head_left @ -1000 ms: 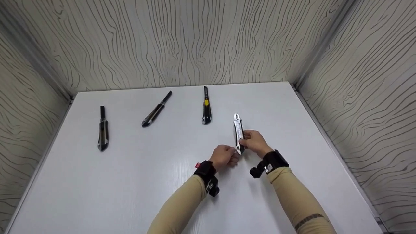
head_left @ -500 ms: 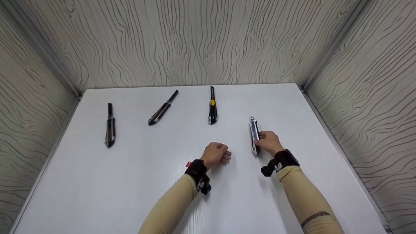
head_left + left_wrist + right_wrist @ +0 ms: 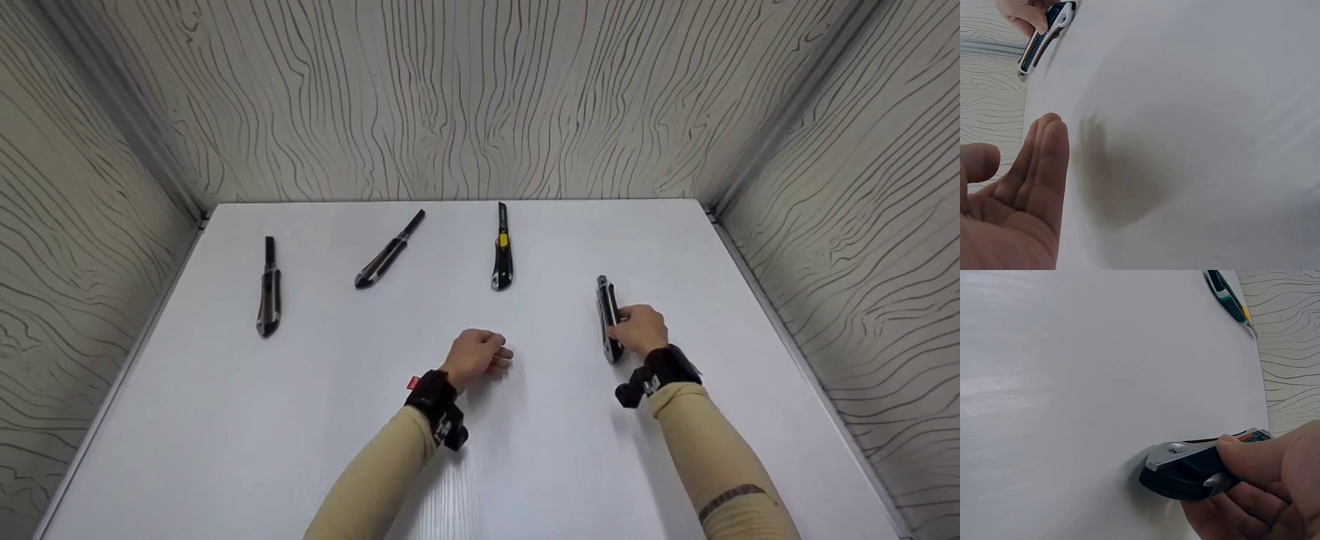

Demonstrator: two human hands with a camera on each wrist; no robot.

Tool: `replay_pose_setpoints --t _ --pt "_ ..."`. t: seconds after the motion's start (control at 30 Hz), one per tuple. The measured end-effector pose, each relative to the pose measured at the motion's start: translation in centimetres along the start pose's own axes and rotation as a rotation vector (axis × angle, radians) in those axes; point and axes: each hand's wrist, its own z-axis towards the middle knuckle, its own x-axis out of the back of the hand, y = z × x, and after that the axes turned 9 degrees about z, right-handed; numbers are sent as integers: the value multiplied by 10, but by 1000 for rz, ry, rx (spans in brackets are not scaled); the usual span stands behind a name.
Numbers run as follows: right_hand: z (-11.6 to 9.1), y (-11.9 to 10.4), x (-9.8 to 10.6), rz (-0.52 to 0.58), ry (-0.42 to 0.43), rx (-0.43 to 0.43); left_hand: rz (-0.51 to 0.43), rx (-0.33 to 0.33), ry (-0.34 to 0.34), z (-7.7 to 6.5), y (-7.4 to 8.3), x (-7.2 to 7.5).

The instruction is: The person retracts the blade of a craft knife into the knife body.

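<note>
On the right side of the white table (image 3: pixel 540 450), a black and silver box cutter (image 3: pixel 608 319) is pinched between the thumb and fingers of my right hand (image 3: pixel 641 329). Its tip points toward the back wall, and no blade shows out of it. In the right wrist view the box cutter's silver tail end (image 3: pixel 1165 455) tilts near the tabletop; whether it touches cannot be told. My left hand (image 3: pixel 478 354) hovers over the middle of the table with nothing in it. Its fingers (image 3: pixel 1050 163) lie loosely extended in the left wrist view, thumb apart.
Three more cutters lie toward the back: a black one with a yellow slider (image 3: pixel 502 247), a slanted dark one (image 3: pixel 388 251) and a dark one (image 3: pixel 269 289) at the left. Wood-patterned panels (image 3: pixel 450 97) enclose the table's back and sides.
My right hand has carried the box cutter rightward, away from my left hand, and turned it so its dark side faces up more. The left hand has drawn off to the left.
</note>
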Motion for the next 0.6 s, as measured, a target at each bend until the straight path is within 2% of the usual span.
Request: replay_pose_setpoints --t 0.33,0.6 --pt "5 8 0 -27 0 -36 3 -9 14 -4 -5 4" --pt "6 11 2 -93 1 -39 -16 -9 28 -5 -9 10"
